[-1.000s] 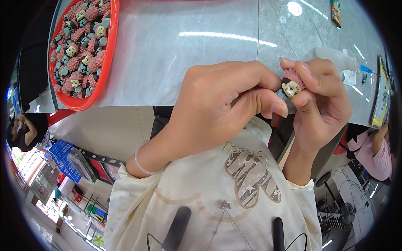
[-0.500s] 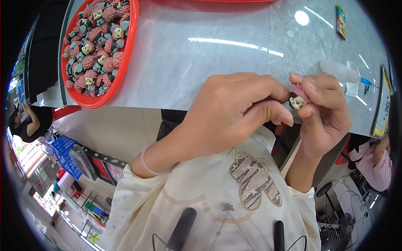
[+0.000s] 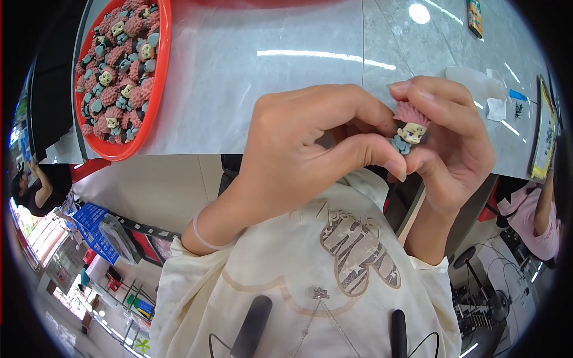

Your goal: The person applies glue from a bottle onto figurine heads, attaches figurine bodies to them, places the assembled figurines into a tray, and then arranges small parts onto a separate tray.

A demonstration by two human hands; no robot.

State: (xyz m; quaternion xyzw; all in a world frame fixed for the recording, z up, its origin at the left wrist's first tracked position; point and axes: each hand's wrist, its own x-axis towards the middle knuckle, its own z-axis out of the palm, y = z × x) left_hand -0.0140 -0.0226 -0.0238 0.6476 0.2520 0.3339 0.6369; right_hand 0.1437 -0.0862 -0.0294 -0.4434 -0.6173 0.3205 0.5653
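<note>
A small figurine [image 3: 409,132] with spiky pink hair, a pale face and a grey-green body is held between both hands over the table's near edge. My left hand [image 3: 316,140] pinches its body side with thumb and forefinger. Around its hair and lower right side curl the fingers and thumb of my right hand [image 3: 453,137]. The figurine stands nearly upright, its face showing. Parts of its back and sides are hidden by my fingers.
At the far left, a red tray [image 3: 156,89] holds many similar figurines. A translucent bottle with a blue-tipped nozzle [image 3: 477,82] lies at the right, near a yellow-edged packet [image 3: 544,143]. A small green-orange packet [image 3: 474,18] lies farther back. People sit at both sides.
The figurine has turned more upright, so its face and body show more. Both hands have shifted slightly up and left in the view, and the tray now appears farther left.
</note>
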